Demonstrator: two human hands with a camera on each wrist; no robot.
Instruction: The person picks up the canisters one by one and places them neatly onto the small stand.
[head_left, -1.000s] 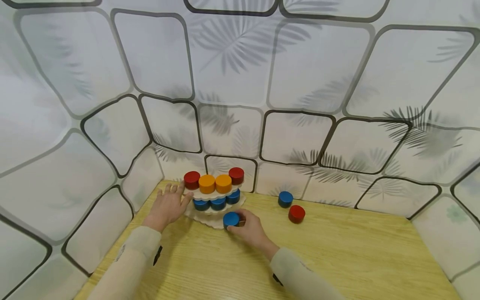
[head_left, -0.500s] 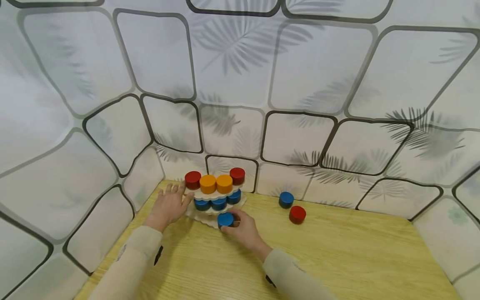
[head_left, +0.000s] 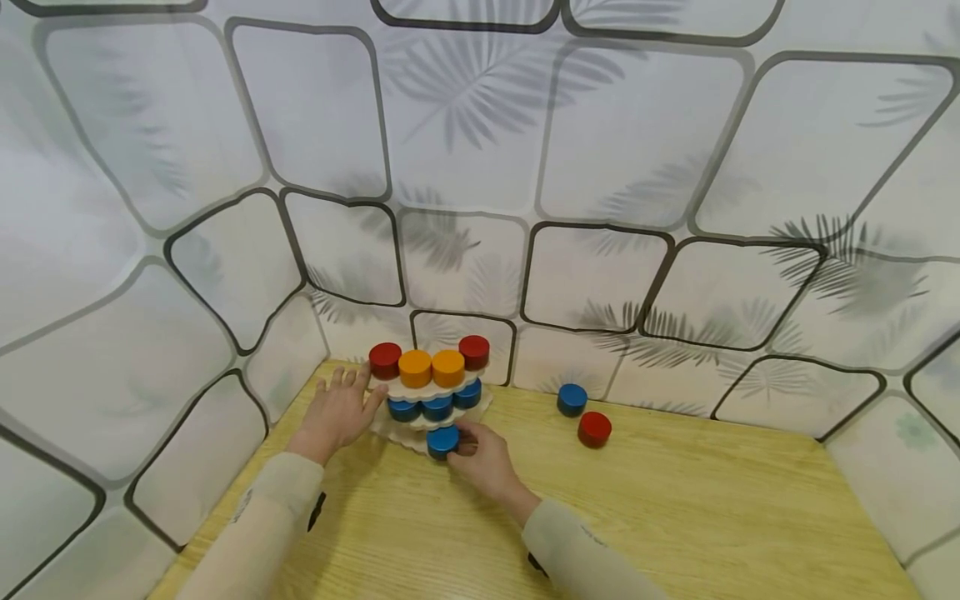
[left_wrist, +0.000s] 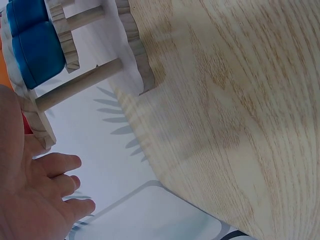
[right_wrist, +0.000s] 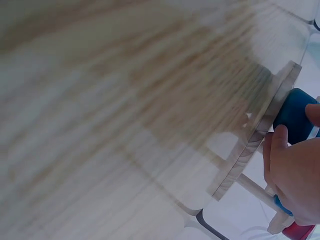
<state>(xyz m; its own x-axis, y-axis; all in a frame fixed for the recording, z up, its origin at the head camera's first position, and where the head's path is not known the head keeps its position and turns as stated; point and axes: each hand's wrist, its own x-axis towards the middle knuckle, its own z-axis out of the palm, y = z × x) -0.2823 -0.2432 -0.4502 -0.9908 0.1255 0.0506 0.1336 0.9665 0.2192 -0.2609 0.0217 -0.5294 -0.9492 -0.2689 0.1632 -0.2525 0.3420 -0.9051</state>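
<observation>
A tiered wooden stand (head_left: 395, 435) with wavy edges stands at the back left of the table. My left hand (head_left: 337, 414) holds the end of its top tier between thumb and index finger, the other fingers spread free. On that tier sit red cylinders (head_left: 385, 361) at the ends and two orange cylinders (head_left: 416, 368) between them. Blue cylinders (head_left: 437, 407) line the middle tier. On the bottom tier my right hand (head_left: 487, 461) pinches a blue cylinder (right_wrist: 294, 114) at its right side, with thumb and fingertips against it.
To the right lie a loose blue cylinder (head_left: 572, 400) and a loose red cylinder (head_left: 594, 429) on the wood-grain table (head_left: 712, 500). Patterned white walls (head_left: 465, 258) rise behind the table and at its left.
My right hand has moved the blue cylinder leftward along the bottom tier, and its thumb has shifted from the cylinder's front to its right side. My left hand stays where it was.
</observation>
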